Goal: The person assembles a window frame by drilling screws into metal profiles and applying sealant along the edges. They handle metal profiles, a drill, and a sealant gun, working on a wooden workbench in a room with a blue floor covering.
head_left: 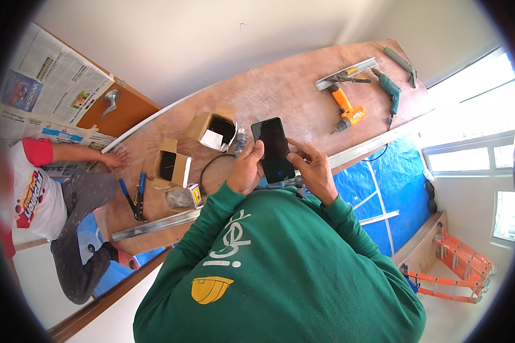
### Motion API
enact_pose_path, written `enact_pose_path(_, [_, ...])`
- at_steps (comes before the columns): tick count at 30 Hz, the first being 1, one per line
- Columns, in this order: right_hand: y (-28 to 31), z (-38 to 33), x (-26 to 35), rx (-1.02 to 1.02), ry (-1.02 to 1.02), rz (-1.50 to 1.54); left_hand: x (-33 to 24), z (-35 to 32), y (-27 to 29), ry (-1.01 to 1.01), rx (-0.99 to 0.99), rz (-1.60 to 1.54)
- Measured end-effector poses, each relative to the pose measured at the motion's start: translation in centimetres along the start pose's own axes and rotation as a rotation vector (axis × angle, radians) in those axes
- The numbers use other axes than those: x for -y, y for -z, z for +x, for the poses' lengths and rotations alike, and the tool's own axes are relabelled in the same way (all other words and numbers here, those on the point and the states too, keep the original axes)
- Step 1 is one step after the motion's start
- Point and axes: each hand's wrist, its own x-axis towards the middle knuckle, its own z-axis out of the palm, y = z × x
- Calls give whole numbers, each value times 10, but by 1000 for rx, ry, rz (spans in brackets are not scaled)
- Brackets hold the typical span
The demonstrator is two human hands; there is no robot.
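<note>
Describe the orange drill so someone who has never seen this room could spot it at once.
Find the long wooden door panel lying flat. Near its far end, beside a metal rail, lies the orange drill. Its neighbour, the other drill, is green; this one is bright orange.

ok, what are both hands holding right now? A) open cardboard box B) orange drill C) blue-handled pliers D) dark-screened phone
D: the left hand and right hand grip a phone with a dark screen between them, while the orange drill lies untouched farther off on the wooden board.
</note>
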Motion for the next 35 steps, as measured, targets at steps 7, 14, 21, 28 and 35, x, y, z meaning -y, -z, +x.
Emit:
enact_pose_path(7, [-1,8,-12,-28,-7,48,-5,4,-5,-48,36,9])
enact_pose_path(14, [-4,11,-15,-34,-19,27,1,6,2,-90,2,37])
enact_pose_path(21, [-2,19,-15,3,50,-23,-1,8,4,-100,-16,19])
enact_pose_path(28, [-4,21,-6,5,-3,35,3,9,12,-74,-51,-22])
enact_pose_path(35, [0,22,-14,29,-16,75,9,11,20,-66,-9,-1])
